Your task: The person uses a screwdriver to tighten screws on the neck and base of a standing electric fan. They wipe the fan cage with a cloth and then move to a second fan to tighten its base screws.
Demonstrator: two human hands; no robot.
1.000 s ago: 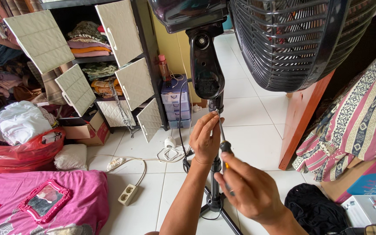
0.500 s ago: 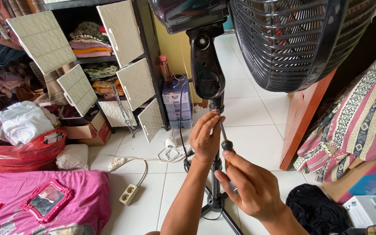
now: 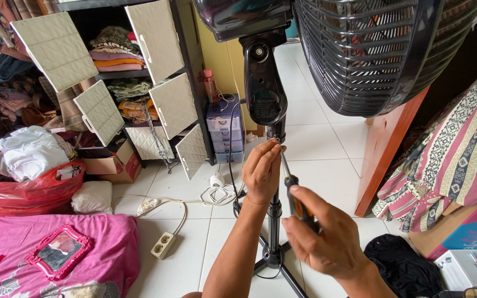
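A black standing fan fills the upper middle, its neck [image 3: 263, 77] above a thin pole [image 3: 275, 215] and its wire grille [image 3: 376, 49] to the right. My left hand [image 3: 261, 172] pinches the pole just under the neck, fingertips at the joint. My right hand [image 3: 327, 240] grips a screwdriver [image 3: 292, 190] with a black and orange handle. Its metal shaft slants up to the joint by my left fingertips.
An open cupboard [image 3: 139, 72] of folded clothes stands at the back left, a small plastic drawer unit [image 3: 224, 129] beside it. A red bag of laundry [image 3: 26, 187], a white power strip [image 3: 163, 245] with cable, a pink cloth with a mirror [image 3: 56, 256] and a patterned mattress [image 3: 459, 143] surround the fan.
My view has shifted slightly closer. My left fingers have crept up to the joint and the screwdriver tip has risen with them.
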